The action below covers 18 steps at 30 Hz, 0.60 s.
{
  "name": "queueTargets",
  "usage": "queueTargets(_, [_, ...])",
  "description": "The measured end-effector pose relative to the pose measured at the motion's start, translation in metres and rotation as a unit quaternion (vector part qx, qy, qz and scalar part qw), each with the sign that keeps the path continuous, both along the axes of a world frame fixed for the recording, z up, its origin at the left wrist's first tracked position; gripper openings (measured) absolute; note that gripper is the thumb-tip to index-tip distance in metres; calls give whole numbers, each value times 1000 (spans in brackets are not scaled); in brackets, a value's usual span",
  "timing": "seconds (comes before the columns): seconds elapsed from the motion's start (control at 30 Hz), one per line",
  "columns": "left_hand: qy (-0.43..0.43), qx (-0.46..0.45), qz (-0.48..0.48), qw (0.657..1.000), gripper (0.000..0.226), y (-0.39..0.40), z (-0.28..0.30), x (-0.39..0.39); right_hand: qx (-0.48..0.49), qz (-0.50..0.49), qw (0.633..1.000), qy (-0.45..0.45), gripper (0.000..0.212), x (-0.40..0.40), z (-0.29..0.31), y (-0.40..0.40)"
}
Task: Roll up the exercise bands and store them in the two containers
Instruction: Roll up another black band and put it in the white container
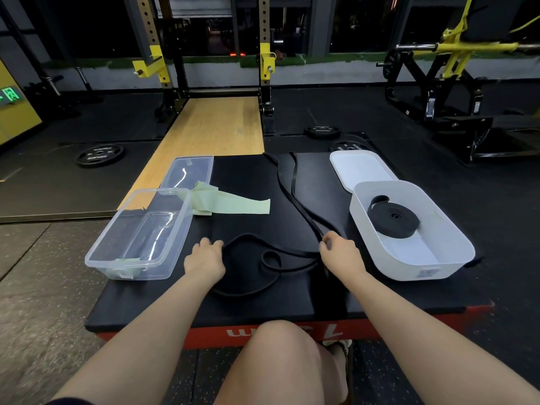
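One rolled band (393,219) sits in the white tub (455,252); left of it, both hands (204,254) (339,248) pinch a loose black band (271,264), green band (233,204) unrolled.

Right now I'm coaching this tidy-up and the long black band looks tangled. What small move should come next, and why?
Probably draw the loose black band straight with the right hand, which pinches it, while the left hand holds the near loop. It lies in crossing loops on the black platform, so rolling now would likely snag. One rolled band already sits in the white container.
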<state>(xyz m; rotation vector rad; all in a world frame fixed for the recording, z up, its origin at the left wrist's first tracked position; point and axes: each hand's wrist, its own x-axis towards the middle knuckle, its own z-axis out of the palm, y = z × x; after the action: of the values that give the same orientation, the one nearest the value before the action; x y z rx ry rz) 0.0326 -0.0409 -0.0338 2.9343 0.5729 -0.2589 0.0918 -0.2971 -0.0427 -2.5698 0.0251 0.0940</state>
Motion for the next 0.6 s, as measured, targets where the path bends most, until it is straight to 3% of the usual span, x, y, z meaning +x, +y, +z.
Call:
queueTargets(0.17, [-116, -136, -105, 978, 39, -29, -8, 23, 250, -120, 959, 53, 24, -3, -6, 11])
queueTargets(0.27, [-75, -191, -200, 958, 56, -54, -8, 30, 363, -150, 915, 94, 19, -2, -9, 19])
queueTargets(0.33, [-10, -176, -231, 957, 75, -68, -10, 33, 417, -155, 887, 122, 18, 0, -8, 23])
queueTargets(0.4, [10, -135, -251, 958, 80, -78, -13, 36, 454, -155, 865, 144, 19, 5, -8, 25])
queueTargets(0.53, [-16, -61, -270, 961, 59, -84, -19, 42, 503, -141, 837, 166, 23, 16, -3, 28])
queueTargets(0.6, [-29, -75, -255, 964, 43, -82, -18, 46, 501, -116, 841, 170, 34, 21, -4, 30])
